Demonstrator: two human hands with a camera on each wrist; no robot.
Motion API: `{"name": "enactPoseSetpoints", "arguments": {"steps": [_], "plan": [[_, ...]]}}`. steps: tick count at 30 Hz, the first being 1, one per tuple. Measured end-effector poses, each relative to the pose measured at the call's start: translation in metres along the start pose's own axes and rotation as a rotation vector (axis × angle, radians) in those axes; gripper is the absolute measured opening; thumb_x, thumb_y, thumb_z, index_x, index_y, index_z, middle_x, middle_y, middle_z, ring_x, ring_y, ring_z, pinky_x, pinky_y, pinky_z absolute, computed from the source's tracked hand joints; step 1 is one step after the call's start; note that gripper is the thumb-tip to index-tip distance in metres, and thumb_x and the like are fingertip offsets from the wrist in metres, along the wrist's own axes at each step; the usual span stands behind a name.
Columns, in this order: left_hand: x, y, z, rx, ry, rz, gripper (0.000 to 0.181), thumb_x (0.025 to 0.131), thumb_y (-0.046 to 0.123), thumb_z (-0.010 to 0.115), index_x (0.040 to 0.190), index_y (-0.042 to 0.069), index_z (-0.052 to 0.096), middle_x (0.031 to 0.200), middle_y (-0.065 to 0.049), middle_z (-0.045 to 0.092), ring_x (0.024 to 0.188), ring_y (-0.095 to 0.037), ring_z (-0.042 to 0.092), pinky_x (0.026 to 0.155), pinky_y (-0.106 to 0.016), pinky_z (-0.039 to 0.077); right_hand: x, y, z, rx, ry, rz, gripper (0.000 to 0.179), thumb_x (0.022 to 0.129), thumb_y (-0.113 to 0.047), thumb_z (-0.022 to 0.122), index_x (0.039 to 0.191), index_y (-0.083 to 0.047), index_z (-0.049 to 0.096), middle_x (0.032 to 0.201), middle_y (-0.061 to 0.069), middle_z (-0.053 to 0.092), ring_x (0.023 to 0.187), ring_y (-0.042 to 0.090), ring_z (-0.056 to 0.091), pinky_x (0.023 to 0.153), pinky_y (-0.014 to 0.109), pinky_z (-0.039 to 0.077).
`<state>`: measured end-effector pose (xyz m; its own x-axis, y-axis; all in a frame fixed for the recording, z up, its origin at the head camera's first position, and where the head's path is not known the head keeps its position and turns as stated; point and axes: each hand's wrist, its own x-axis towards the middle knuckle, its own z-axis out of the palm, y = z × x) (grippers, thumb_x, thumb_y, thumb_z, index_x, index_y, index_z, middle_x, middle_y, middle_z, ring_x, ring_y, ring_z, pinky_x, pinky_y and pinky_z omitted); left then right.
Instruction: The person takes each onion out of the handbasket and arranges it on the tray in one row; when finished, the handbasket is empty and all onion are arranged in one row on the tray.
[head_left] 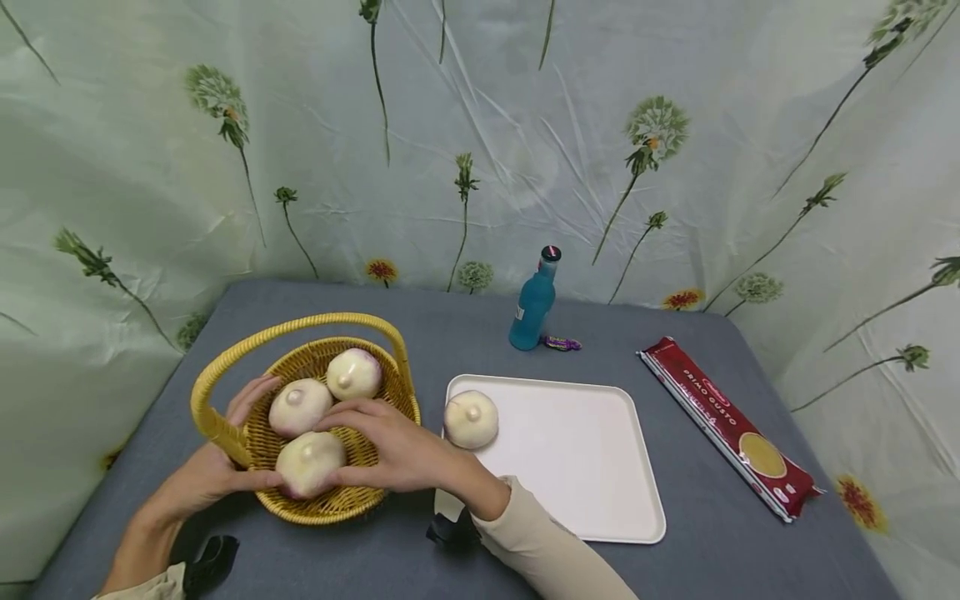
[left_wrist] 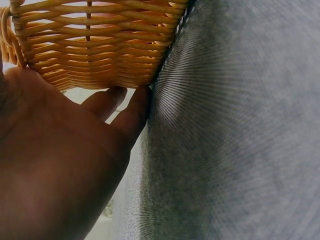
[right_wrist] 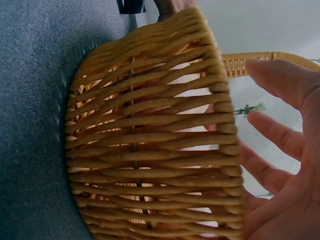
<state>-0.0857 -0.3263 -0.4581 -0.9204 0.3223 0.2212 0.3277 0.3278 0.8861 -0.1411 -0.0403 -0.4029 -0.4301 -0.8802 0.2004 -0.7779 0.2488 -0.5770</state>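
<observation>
Three white, purple-tinged garlic bulbs lie in a yellow wicker basket: a front bulb, a left bulb and a back bulb. My left hand holds the basket's left side, its thumb over the front rim beside the front bulb, other fingers behind the handle. Against the outer wicker lie two of its fingers in the left wrist view. Over the right rim reaches my right hand, thumb and fingers around the front bulb's right side. In the right wrist view its fingers are spread and fairly straight.
Right of the basket lies a white tray with another garlic bulb at its left edge. Behind it stand a blue bottle and a small purple-wrapped candy. A red pasta packet lies at the right. A flowered curtain closes off the back.
</observation>
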Motion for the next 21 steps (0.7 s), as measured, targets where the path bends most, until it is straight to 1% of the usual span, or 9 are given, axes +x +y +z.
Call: {"name": "enactPoseSetpoints", "arguments": {"steps": [4,10,15,17,21], "plan": [[0.0,0.0,0.001,0.001,-0.001,-0.002,0.118,0.068,-0.012,0.081,0.161,0.011,0.011,0.165,-0.011,-0.002,0.147,0.006,0.001,0.103,-0.004,0.012,0.009,0.003,0.005,-0.038,-0.02,-0.007,0.051,0.095,-0.037,0.069,0.14,-0.016,0.056,0.145,0.0,0.053,0.138,0.006,0.041,0.114,0.02,0.028],[0.001,0.001,0.001,0.006,0.009,0.012,0.118,0.067,-0.013,0.081,0.161,0.009,0.013,0.165,-0.012,-0.001,0.148,0.004,0.002,0.103,-0.004,0.014,0.018,0.007,0.01,-0.05,-0.088,-0.013,0.052,0.094,-0.041,0.07,0.139,-0.02,0.057,0.145,-0.004,0.052,0.136,0.005,0.04,0.113,0.018,0.026],[0.001,0.001,0.001,0.006,0.006,0.01,0.118,0.068,-0.012,0.081,0.161,0.009,0.013,0.165,-0.012,0.0,0.148,0.004,0.002,0.104,-0.005,0.014,0.02,0.008,0.013,-0.055,-0.119,-0.011,0.054,0.092,-0.043,0.071,0.141,-0.026,0.055,0.147,-0.005,0.049,0.137,0.005,0.038,0.112,0.019,0.027],[0.001,0.001,0.001,0.02,0.006,0.009,0.117,0.068,-0.011,0.081,0.161,0.01,0.013,0.165,-0.011,0.001,0.147,0.004,0.002,0.104,-0.005,0.014,0.019,0.008,0.014,-0.057,-0.131,-0.005,0.056,0.092,-0.044,0.071,0.142,-0.027,0.054,0.147,-0.003,0.047,0.137,0.006,0.037,0.111,0.02,0.028],[0.001,0.001,0.002,0.037,0.009,0.01,0.117,0.068,-0.012,0.081,0.161,0.009,0.013,0.165,-0.01,0.002,0.146,0.006,0.001,0.103,-0.004,0.013,0.019,0.007,0.015,-0.05,-0.162,-0.004,0.058,0.093,-0.045,0.07,0.145,-0.028,0.051,0.148,0.0,0.044,0.137,0.007,0.036,0.111,0.021,0.028]]}}
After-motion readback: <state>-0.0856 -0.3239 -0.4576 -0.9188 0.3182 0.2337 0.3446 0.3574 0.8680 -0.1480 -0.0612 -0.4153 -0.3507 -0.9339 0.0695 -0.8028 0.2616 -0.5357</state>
